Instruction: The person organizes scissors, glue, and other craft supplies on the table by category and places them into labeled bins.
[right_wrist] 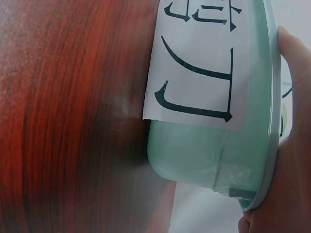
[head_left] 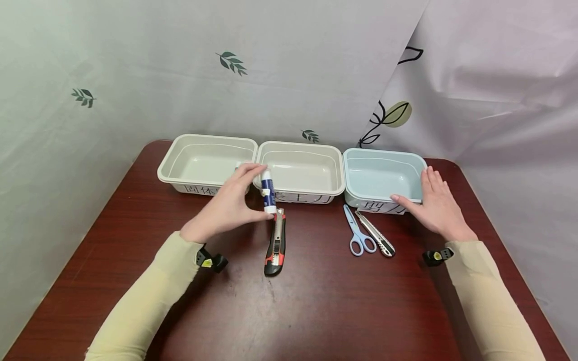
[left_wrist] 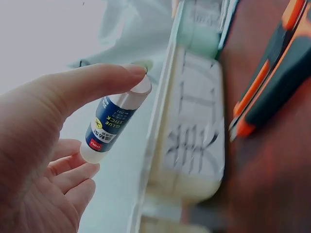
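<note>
My left hand (head_left: pixel 230 200) pinches a glue stick (head_left: pixel 268 190) by its two ends, between thumb and fingers, above the front of the middle bin. In the left wrist view the blue label of the glue stick (left_wrist: pixel 112 121) reads "GLUE STICK". My right hand (head_left: pixel 435 205) rests with straight fingers against the right end of the light blue bin (head_left: pixel 384 195), its thumb at the front rim. Below the glue stick, a black and red utility knife (head_left: pixel 276 245) lies on the table. Blue scissors (head_left: pixel 358 235) and a slim silver utility knife (head_left: pixel 376 233) lie before the blue bin.
Three bins stand side by side at the table's back: a cream bin (head_left: pixel 180 181) at left, another cream bin (head_left: pixel 307 189) in the middle, the blue one at right. Paper labels (right_wrist: pixel 204 73) with characters are on their fronts. A patterned curtain (head_left: pixel 280 75) hangs behind the table (head_left: pixel 325 301).
</note>
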Demonstrator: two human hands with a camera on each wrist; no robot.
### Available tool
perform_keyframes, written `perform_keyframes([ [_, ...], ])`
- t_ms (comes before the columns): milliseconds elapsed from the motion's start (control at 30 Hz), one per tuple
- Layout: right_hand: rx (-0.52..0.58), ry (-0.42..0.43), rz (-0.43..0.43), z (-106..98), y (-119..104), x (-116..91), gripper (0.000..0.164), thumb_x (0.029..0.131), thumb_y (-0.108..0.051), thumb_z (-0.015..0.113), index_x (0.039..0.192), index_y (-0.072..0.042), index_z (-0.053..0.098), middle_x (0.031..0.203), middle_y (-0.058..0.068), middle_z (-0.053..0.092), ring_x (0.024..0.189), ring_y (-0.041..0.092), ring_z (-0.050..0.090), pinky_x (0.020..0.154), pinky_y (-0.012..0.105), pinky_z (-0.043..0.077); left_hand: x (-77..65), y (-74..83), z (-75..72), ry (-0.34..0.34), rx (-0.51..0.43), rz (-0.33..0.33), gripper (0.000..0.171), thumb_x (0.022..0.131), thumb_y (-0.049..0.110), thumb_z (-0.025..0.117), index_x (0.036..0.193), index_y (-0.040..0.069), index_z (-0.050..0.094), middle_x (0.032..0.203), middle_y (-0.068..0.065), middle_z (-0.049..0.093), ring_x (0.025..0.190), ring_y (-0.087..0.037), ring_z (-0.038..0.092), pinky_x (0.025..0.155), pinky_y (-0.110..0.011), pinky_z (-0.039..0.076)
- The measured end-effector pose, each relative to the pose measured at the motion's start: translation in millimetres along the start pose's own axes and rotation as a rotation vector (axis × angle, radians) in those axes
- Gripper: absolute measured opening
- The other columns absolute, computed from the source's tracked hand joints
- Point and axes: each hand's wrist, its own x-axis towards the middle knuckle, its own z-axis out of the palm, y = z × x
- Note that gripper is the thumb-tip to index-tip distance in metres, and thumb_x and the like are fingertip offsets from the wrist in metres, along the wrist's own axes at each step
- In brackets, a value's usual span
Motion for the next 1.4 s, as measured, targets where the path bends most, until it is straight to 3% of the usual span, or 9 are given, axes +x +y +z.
perform_keyframes([
  [400,0.004,0.001,0.003,0,1,0,0.111,0.095,-0.064,0.056,0.155,0.014,0.005,0.163,0.032,-0.004,0.151,0.043,-0.006,0.120,0.053,-0.004,9.7,-29.6,-42.1,0.063,0.052,-0.075,0.105,0.068,0.028,0.096,0.153,0.000,0.042,0.147,-0.015,0.042,0.132,-0.035,0.046,0.108,-0.052,0.038],
  [867,0.008,-0.002,0.003,0,1,0,0.111,0.095,-0.064,0.057,0.156,0.014,0.005,0.163,0.031,-0.005,0.151,0.042,-0.007,0.120,0.053,-0.005,25.0,-50.8,-74.2,0.053,0.123,-0.148,0.104,0.070,0.020,0.094,0.153,-0.005,0.037,0.149,-0.023,0.037,0.134,-0.043,0.040,0.110,-0.055,0.034],
  [1100,0.013,-0.003,0.004,0,0,0,0.111,0.095,-0.064,0.056,0.156,0.014,0.005,0.163,0.031,-0.005,0.151,0.042,-0.007,0.120,0.052,-0.005,31.9,-60.3,-83.7,0.028,0.164,-0.179,0.106,0.072,0.024,0.093,0.155,-0.006,0.034,0.153,-0.026,0.034,0.137,-0.045,0.038,0.113,-0.055,0.031],
  [1400,0.007,-0.005,0.013,0,1,-1,0.112,0.094,-0.065,0.056,0.156,0.013,0.005,0.164,0.030,-0.005,0.152,0.041,-0.007,0.121,0.052,-0.005,37.0,-75.7,-82.5,-0.001,0.169,-0.214,0.106,0.073,0.022,0.092,0.157,-0.002,0.031,0.156,-0.024,0.032,0.139,-0.045,0.036,0.114,-0.057,0.030],
])
